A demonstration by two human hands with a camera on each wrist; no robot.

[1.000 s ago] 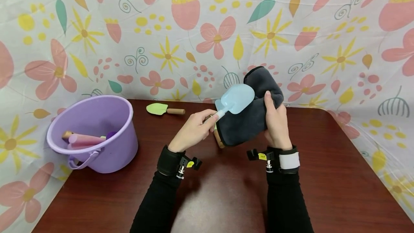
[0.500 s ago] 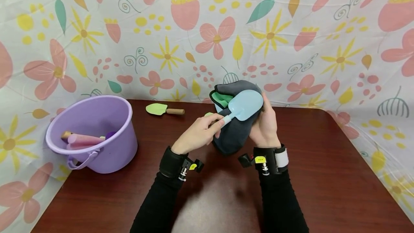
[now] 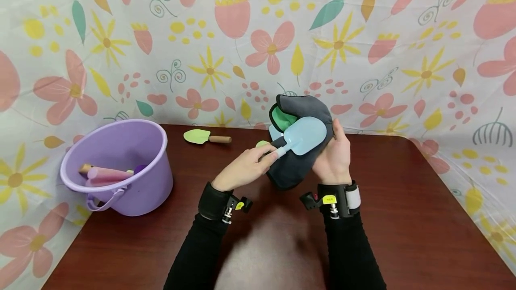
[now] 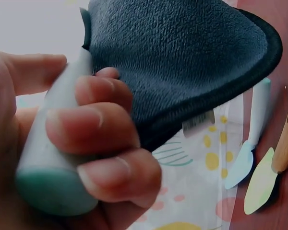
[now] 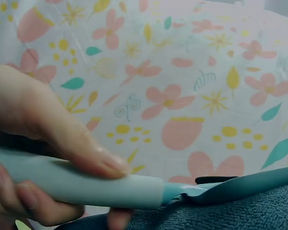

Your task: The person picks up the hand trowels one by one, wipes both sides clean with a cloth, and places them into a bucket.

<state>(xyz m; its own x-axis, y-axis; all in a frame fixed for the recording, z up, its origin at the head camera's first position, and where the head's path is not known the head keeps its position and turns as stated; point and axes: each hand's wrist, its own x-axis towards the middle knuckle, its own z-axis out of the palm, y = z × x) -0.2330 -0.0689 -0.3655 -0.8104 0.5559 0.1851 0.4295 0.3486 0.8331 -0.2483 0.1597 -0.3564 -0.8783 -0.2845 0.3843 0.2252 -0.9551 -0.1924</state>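
Gripping the light-blue toy shovel (image 3: 303, 132) by its handle with the left hand (image 3: 243, 168), cradling the dark grey cloth (image 3: 296, 164) in the right hand (image 3: 334, 160), fingers curled around it, above the table (image 3: 403, 218).

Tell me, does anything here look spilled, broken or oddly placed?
Nothing stands out. The purple bucket stands upright, a green trowel lies flat on the table, and the blue shovel looks whole against the grey cloth.

Black long sleeves, black wrist straps, seemingly yellow-tagged camera mounts, white right band
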